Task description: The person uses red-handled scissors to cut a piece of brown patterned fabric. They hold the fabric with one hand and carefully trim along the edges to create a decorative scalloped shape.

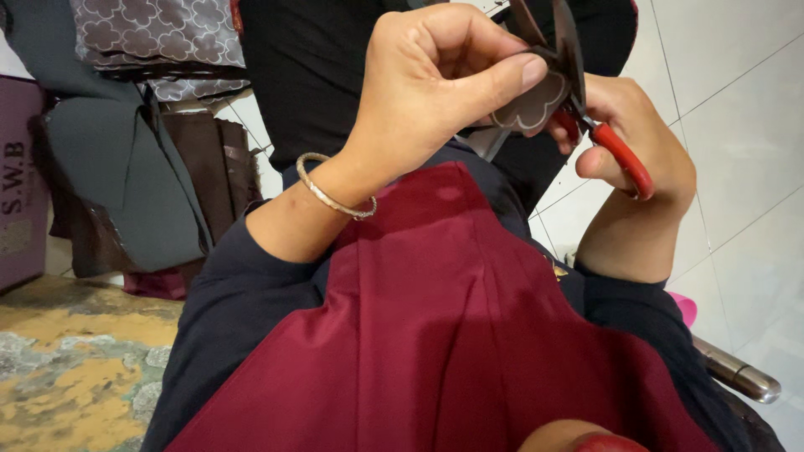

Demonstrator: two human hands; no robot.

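Note:
My left hand (435, 79), with a thin metal bangle (335, 197) on the wrist, pinches a small brown fabric piece (532, 105) with a scalloped white outline between thumb and fingers. My right hand (641, 138) grips red-handled scissors (615, 151); their dark blades (565, 42) point up and meet the fabric piece's edge. Both hands are raised over a dark red cloth (452, 335) draped across my lap.
Folded patterned grey fabric (159, 38) and dark cloth (109, 151) pile at the left, beside a purple box (18, 184). A worn mat (75, 368) lies lower left. White floor tiles (737, 100) spread to the right, with a metal bar (737, 377) near my right elbow.

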